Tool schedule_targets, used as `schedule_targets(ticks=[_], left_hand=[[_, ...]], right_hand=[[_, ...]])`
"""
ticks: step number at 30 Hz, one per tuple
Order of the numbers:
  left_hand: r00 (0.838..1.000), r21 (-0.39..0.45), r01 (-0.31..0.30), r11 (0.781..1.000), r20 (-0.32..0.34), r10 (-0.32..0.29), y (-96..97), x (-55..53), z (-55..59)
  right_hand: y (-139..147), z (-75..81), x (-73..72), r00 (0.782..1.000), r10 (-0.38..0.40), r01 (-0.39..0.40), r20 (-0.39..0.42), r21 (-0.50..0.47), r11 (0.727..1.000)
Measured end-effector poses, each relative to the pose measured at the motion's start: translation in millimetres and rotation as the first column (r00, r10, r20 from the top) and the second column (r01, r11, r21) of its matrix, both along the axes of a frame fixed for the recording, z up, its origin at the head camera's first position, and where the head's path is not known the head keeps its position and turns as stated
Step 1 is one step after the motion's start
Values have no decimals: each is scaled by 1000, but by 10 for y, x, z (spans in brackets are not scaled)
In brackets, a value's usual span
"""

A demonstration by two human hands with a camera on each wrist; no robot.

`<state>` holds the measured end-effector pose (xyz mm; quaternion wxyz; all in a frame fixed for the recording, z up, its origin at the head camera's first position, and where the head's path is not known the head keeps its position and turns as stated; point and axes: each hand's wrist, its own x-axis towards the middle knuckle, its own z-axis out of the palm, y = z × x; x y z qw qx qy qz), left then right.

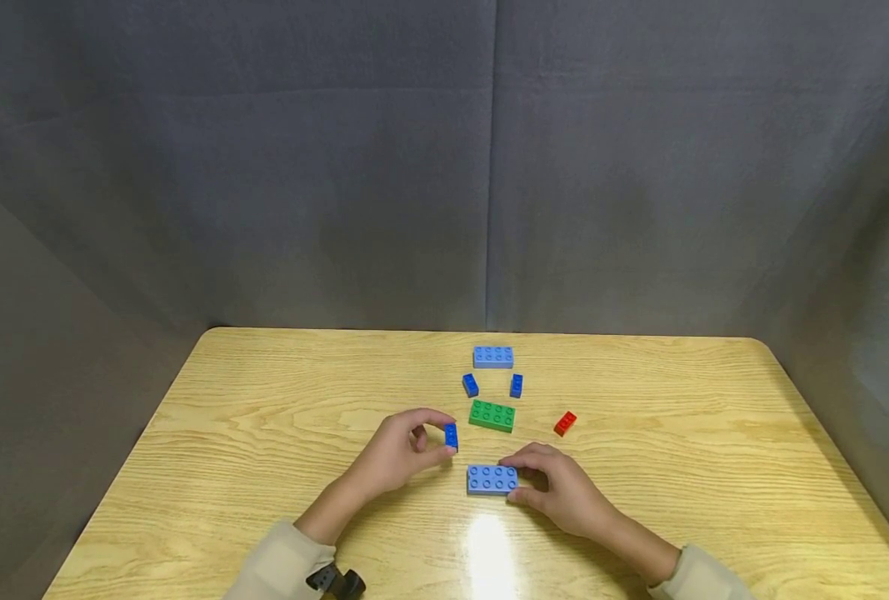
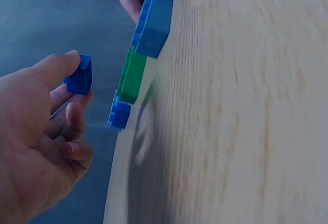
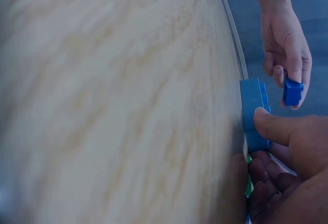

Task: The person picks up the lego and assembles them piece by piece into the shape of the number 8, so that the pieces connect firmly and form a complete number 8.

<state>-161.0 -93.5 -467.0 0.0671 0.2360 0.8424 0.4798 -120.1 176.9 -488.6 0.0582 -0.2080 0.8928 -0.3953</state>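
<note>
1. Bricks look to be getting joined here: the small brick (image 1: 451,437) is picked up, but not yet on the big brick (image 1: 492,481).
2. The left hand (image 1: 402,450) pinches the small brick by its ends, between thumb and finger, up off the counter (image 1: 264,417).
3. The right hand (image 1: 560,492) holds the big brick at its right end, thumb on the near side, fingers on the far side.
4. Next, I think, the left hand should line up the small brick over the bumps and push down, while the right hand keeps the big brick still.
5. The small brick is at the left fingertips, left of the big brick and a bit past it, near but not touching.
6. The green brick (image 1: 492,416) lies just past both hands.
</note>
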Motion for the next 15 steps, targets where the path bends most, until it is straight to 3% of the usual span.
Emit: schedule_targets(ticks=[15], left_hand=[[998,18,42,999,42,-43,150,129,26]], right_hand=[[7,-20,-9,1000,3,-3,5,-7,1000]])
